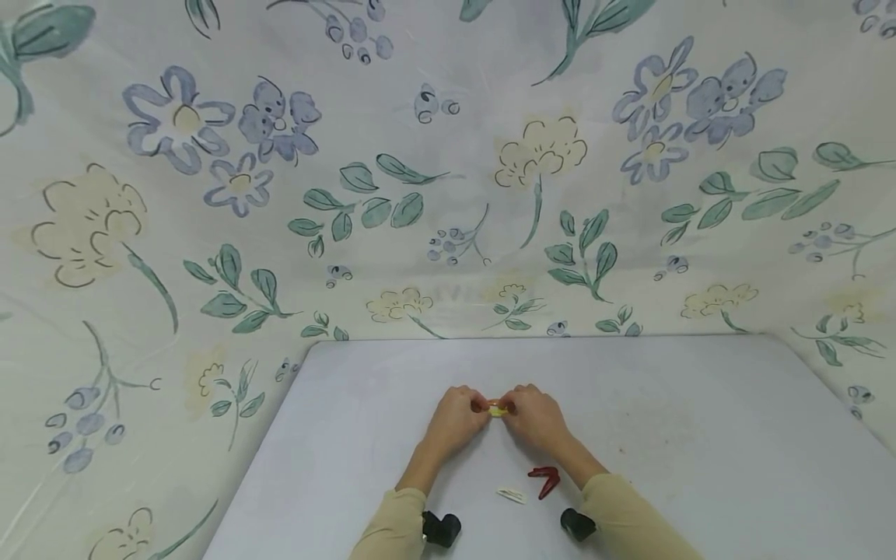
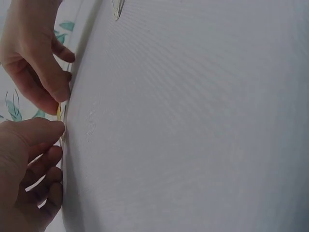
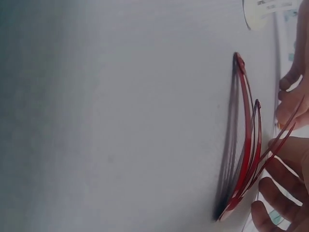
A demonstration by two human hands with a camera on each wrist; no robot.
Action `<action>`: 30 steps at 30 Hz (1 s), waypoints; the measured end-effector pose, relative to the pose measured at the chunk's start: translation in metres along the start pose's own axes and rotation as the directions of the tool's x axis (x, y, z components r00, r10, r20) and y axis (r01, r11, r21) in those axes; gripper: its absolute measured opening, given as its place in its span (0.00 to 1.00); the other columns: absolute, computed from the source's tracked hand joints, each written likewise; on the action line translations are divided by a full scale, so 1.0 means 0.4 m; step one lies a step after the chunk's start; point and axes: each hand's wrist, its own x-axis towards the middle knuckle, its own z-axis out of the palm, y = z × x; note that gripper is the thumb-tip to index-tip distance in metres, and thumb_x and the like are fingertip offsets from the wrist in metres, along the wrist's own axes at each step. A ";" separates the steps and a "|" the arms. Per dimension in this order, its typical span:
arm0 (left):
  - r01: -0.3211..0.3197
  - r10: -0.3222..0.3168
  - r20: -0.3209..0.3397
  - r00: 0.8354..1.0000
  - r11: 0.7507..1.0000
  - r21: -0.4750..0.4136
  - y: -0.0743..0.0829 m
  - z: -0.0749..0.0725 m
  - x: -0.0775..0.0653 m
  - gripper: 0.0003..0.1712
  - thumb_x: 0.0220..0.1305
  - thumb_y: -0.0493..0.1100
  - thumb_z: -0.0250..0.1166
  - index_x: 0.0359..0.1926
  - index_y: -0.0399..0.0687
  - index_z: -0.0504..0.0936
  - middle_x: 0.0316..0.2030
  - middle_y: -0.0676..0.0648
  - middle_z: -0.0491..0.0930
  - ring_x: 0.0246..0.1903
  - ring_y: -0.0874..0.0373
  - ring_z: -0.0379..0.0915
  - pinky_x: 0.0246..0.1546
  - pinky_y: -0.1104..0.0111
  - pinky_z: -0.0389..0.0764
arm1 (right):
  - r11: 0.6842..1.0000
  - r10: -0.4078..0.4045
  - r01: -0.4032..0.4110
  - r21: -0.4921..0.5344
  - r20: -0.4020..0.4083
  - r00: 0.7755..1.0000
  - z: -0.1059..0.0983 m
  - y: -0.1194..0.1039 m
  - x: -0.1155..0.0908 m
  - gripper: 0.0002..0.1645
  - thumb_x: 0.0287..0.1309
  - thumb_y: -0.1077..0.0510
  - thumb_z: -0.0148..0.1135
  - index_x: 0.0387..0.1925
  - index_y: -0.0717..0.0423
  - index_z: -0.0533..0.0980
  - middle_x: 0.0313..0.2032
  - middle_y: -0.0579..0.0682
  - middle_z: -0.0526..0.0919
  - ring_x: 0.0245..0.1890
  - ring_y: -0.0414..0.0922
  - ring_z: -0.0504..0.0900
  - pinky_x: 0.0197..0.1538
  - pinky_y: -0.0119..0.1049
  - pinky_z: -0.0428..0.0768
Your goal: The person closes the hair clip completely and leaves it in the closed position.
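Over the middle of the white table, my left hand (image 1: pixel 455 416) and right hand (image 1: pixel 535 416) meet fingertip to fingertip. Between them they pinch a small yellow hair clip (image 1: pixel 497 411), one hand at each end. Fingers cover most of it, and only a thin yellow edge (image 2: pixel 59 112) shows in the left wrist view. Nearer to me, beside the right forearm, lie red snap hair clips (image 1: pixel 550 484), spread in a V; their long bent prongs (image 3: pixel 247 135) show close up in the right wrist view. Slim cream hair clips (image 1: pixel 511 495) lie left of the red ones.
Black wrist devices (image 1: pixel 441 530) sit by both sleeves, low in the head view. The white table (image 1: pixel 700 435) reaches back to a flower-patterned cloth (image 1: pixel 448 155). A few tiny specks dot the tabletop right of the right hand.
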 end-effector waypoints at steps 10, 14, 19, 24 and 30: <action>-0.026 0.026 -0.001 1.000 0.999 0.033 -0.003 0.006 -0.002 0.04 0.53 0.38 0.72 0.31 0.42 0.86 0.29 0.50 0.78 0.34 0.57 0.70 0.38 0.65 0.73 | 1.000 -0.013 0.013 -0.007 -0.003 1.000 0.001 0.003 -0.008 0.07 0.53 0.59 0.72 0.35 0.52 0.85 0.29 0.43 0.78 0.32 0.41 0.72 0.37 0.37 0.76; -0.013 0.013 0.001 1.000 0.999 0.046 -0.006 0.011 0.001 0.04 0.54 0.39 0.72 0.32 0.44 0.85 0.29 0.51 0.77 0.34 0.58 0.70 0.38 0.65 0.73 | 1.000 -0.002 0.002 -0.007 0.004 1.000 0.000 0.001 -0.008 0.07 0.53 0.59 0.72 0.36 0.52 0.84 0.30 0.43 0.78 0.33 0.41 0.72 0.38 0.38 0.76; -0.013 0.013 -0.002 1.000 0.998 0.062 -0.006 0.014 0.004 0.04 0.54 0.39 0.72 0.31 0.44 0.86 0.28 0.52 0.77 0.34 0.58 0.70 0.38 0.65 0.73 | 1.000 -0.003 0.003 -0.008 -0.009 1.000 -0.003 0.001 -0.009 0.08 0.53 0.58 0.73 0.36 0.52 0.84 0.29 0.43 0.77 0.32 0.41 0.71 0.37 0.37 0.75; -0.024 0.025 -0.012 1.000 0.997 0.066 -0.004 0.012 0.004 0.04 0.53 0.39 0.72 0.31 0.44 0.86 0.28 0.51 0.78 0.34 0.58 0.71 0.38 0.65 0.74 | 1.000 -0.005 0.005 -0.001 -0.013 1.000 -0.006 0.002 -0.010 0.08 0.53 0.58 0.72 0.37 0.52 0.84 0.29 0.43 0.77 0.33 0.41 0.72 0.38 0.38 0.76; -0.007 0.007 -0.002 1.000 0.999 0.046 -0.008 0.009 -0.003 0.06 0.53 0.38 0.72 0.33 0.43 0.86 0.31 0.50 0.80 0.36 0.56 0.73 0.40 0.63 0.75 | 0.999 0.004 -0.004 0.044 0.016 1.000 -0.006 0.007 -0.012 0.10 0.53 0.59 0.72 0.40 0.52 0.84 0.32 0.44 0.79 0.35 0.41 0.74 0.41 0.40 0.77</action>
